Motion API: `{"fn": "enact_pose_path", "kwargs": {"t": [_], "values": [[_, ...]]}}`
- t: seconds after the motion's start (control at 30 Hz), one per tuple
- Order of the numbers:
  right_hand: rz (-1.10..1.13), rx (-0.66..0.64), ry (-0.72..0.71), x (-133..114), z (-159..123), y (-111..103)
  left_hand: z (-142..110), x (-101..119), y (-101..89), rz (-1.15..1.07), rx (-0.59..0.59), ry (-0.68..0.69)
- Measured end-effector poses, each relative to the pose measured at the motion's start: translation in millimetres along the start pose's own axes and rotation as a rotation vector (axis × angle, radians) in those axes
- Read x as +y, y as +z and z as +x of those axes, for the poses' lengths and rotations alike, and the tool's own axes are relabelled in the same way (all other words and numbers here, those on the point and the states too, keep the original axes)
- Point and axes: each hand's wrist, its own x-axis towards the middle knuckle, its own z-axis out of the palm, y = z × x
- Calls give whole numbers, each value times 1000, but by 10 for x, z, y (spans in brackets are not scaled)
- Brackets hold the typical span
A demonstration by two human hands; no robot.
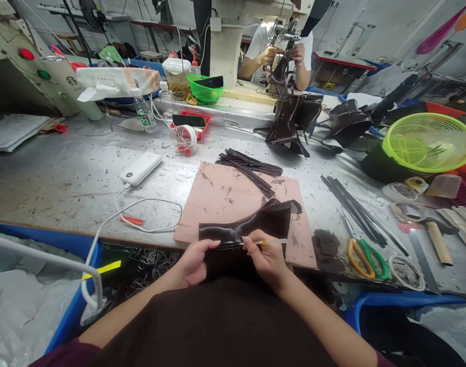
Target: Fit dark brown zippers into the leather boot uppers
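Now | leather [255, 223]: glossy brown | left grip [195, 261]: pinching it | right grip [268, 258]: holding slim tool [277, 241]

On the silvery metal counter [83, 153], a white oblong power bank [141, 169] lies left of a pink rectangular board [217, 199], green-and-orange loop-handled metal scissors [358, 259] right, a round yellow-green plastic basket [427, 164] right and behind.

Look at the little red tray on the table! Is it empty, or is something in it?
Not empty: a dark phone lies across the little red tray.
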Motion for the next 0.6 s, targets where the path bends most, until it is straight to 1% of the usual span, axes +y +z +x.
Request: {"fn": "enact_pose_path", "kwargs": {"t": [0.17, 0.37, 0.6], "values": [[-7, -3, 3, -9, 7, 2, -4, 1, -1, -2, -9, -3], [7, -4, -3, -1, 2, 3, 1, -6, 4, -12, 10, -4], [21, 1, 15, -1, -7, 13, 11, -4, -7, -27, -8, 1]]}}
